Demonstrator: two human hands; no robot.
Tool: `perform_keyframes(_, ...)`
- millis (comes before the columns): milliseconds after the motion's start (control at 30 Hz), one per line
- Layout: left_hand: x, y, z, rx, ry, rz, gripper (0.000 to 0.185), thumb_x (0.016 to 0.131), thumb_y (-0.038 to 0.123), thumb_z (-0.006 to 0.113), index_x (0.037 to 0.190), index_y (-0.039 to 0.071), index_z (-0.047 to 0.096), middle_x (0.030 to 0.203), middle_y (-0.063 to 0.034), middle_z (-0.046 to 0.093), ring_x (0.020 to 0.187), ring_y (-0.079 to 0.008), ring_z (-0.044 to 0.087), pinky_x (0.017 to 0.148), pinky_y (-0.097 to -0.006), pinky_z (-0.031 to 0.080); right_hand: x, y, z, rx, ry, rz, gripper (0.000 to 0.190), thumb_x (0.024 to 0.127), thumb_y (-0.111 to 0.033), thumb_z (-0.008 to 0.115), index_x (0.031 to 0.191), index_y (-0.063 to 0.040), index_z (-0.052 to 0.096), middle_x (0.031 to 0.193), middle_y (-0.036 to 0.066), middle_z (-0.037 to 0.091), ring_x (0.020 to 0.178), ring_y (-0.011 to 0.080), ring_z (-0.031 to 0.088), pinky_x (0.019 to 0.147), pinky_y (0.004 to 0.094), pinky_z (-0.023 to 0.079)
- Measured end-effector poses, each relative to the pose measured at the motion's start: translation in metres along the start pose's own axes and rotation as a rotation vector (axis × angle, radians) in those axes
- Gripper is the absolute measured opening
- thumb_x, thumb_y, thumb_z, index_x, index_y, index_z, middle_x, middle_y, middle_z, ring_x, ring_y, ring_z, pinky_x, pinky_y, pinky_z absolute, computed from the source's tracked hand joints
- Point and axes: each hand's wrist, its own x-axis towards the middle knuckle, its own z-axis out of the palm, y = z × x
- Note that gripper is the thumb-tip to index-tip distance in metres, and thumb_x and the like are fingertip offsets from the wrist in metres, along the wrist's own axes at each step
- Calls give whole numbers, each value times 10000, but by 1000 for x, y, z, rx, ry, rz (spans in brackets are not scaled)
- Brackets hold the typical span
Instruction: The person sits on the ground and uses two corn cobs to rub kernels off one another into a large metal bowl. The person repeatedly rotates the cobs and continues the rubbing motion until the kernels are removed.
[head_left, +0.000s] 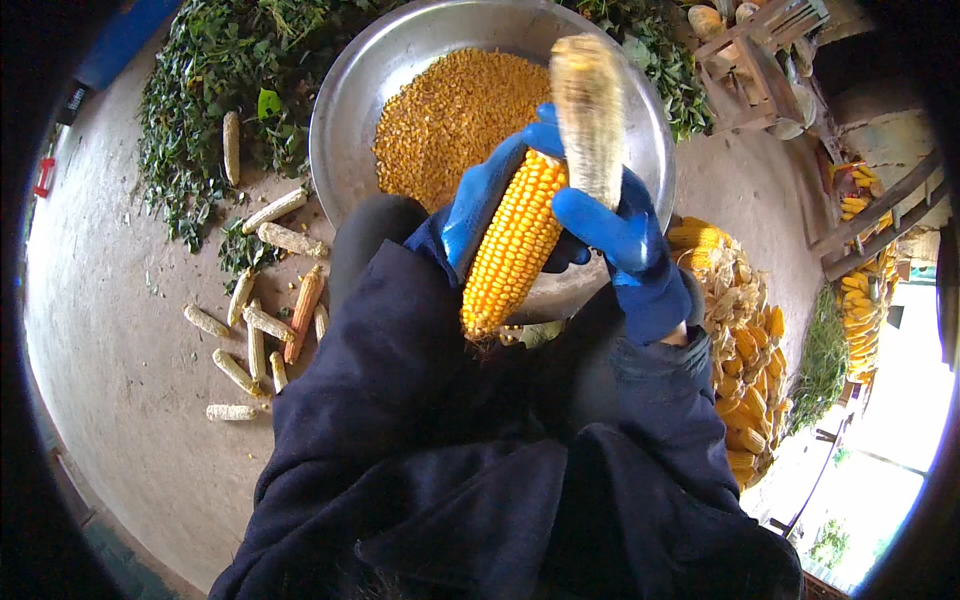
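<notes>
My left hand (484, 199), in a blue coated glove, holds a full ear of yellow corn (514, 244), tilted with its lower end towards my lap. My right hand (619, 229), gloved alike, grips a bare corn cob (592, 112) that stands upright and is partly blurred. The cob's lower end is beside the upper part of the ear; whether they touch I cannot tell. Beyond both hands, a wide metal basin (345, 90) holds a heap of loose corn kernels (457, 112). Part of the basin is hidden behind my hands and knees.
Stripped cobs (289, 240) and a reddish cob (304, 311) lie on the concrete floor at left. Leafy green plants (217, 67) are piled beyond them. Ears of corn with husks (750, 360) lie at right. A wooden frame (750, 82) stands at upper right.
</notes>
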Motion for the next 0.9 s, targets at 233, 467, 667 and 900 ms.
perform_keyframes(233, 23, -35, -26, -305, -95, -227, 563, 971, 512, 450, 1327, 76, 456, 1182, -119, 608, 966, -231, 647, 844, -351, 552, 18, 41, 14, 70, 557, 199, 304, 818, -143, 741, 1089, -22, 677, 895, 1, 666, 705, 53, 577, 623, 202, 462)
perform_keyframes(467, 31, -50, -29, -457, 20, -170, 696, 940, 634, 372, 1321, 60, 473, 1114, -198, 638, 921, -346, 659, 791, -467, 565, 31, 43, 2, 110, 567, 37, 361, 829, -78, 724, 1177, -31, 638, 1022, 21, 653, 835, 92, 607, 700, 217, 492)
perform_keyframes(667, 13, -8, -14, -277, 128, -142, 781, 908, 696, 335, 1326, 55, 491, 1162, -224, 614, 939, -351, 657, 774, -453, 569, 17, 7, -19, 167, 526, -172, 617, 839, 15, 675, 1393, -42, 411, 1271, 135, 570, 1041, 183, 606, 873, 302, 523)
perform_keyframes(900, 19, -11, -17, -245, 126, -209, 754, 911, 685, 365, 1269, 44, 539, 1072, -220, 651, 862, -321, 668, 749, -427, 568, 9, 10, -12, -53, 535, 88, 427, 913, -145, 637, 1295, 5, 523, 1072, 124, 663, 950, 204, 647, 910, 333, 494)
